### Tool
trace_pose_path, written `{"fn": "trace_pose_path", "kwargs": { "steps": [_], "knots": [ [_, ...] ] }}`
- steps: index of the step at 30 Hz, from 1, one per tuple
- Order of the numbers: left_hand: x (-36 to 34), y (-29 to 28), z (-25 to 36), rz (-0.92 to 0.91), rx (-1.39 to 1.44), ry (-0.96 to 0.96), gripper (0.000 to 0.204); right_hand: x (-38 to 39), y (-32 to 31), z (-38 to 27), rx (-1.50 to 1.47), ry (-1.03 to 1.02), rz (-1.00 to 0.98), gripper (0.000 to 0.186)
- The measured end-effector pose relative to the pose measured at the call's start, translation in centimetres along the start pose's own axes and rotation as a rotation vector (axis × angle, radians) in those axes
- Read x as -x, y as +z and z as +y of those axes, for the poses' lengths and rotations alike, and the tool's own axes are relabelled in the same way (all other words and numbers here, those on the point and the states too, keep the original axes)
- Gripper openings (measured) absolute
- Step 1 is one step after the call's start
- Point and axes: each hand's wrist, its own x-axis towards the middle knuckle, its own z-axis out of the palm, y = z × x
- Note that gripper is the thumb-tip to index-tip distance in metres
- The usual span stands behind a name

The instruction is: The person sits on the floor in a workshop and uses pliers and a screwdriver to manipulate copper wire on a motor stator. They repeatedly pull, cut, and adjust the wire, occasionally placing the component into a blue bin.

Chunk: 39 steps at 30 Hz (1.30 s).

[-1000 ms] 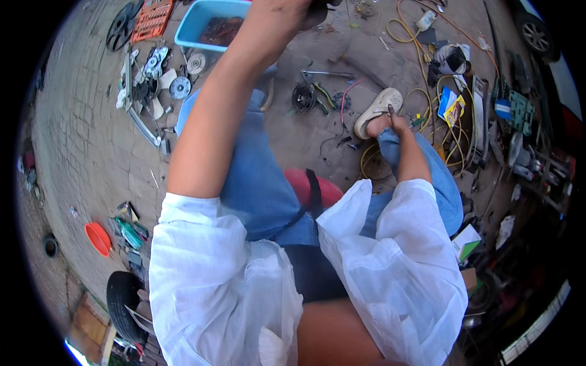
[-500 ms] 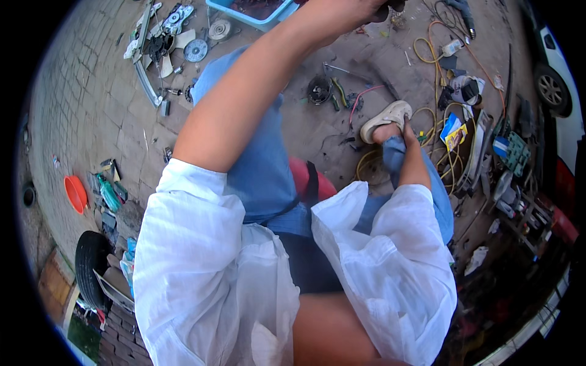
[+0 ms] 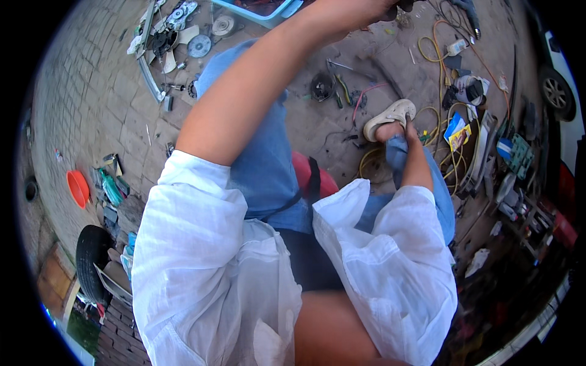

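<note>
a left hand point(image 3: 379, 8) reaches out right of a blue tub point(image 3: 259, 18), its fingers cropped, their hold impossible to tell; the right hand point(image 3: 411, 131), grip also unclear, rests by a worn beige clog point(image 3: 394, 119). the reach, seemingly underway, calls for steady bracing.

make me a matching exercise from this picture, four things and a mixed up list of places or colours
Things:
1. right hand
2. shoe
3. tub
4. bowl

Places or colours:
A. light blue
B. orange-red
C. at the heel end of the shoe
D. beige

Right pairs: 1-C, 2-D, 3-A, 4-B
</note>
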Motion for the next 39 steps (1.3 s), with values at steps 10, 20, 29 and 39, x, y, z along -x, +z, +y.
{"fn": "trace_pose_path", "kwargs": {
  "steps": [10,20,29,39],
  "knots": [
    [-0.2,-0.3,-0.4,-0.058,0.045,0.010,0.036,0.9,-0.3,0.0,0.002,-0.007,-0.002,0.074],
    [-0.3,-0.5,-0.5,-0.064,0.016,0.055,0.040,2.5,-1.1,1.5,0.010,0.013,0.002,0.069],
    [0.9,-0.2,0.3,-0.018,0.018,0.026,0.041,3.0,-1.2,1.1,0.013,0.009,0.011,0.066],
    [-0.1,0.1,0.2,0.020,0.055,0.033,0.044,4.2,-1.4,-0.2,0.053,-0.033,0.037,0.062]
  ]
}}
